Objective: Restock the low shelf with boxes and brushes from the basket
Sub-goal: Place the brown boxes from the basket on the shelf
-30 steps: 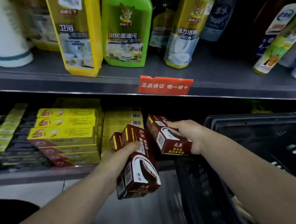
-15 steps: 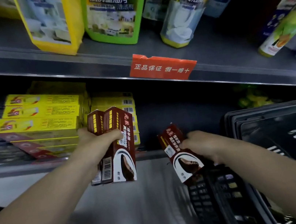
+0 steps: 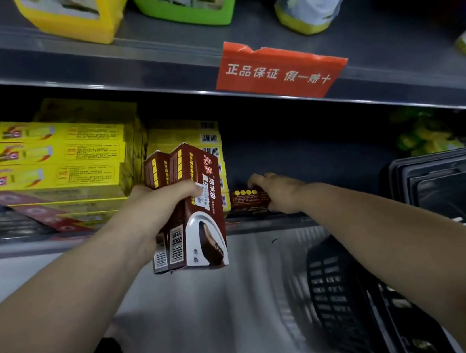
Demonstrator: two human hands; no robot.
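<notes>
Conceivably, the brown cardboard box (image 3: 249, 200) gripped by the right hand (image 3: 281, 191) could tip off the grey metal shelf (image 3: 24, 245); the left hand (image 3: 162, 200) clutched two matching boxes (image 3: 191, 209).

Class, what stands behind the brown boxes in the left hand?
Stacks of yellow boxes on the low shelf. The brown boxes and left hand cover part of them.

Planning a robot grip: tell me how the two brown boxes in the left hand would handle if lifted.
The brown boxes look like sharp-edged cardboard, so probably stiff yet crushable. The left hand holds both together, so likely light. Glossy flat faces might slip against each other.
</notes>
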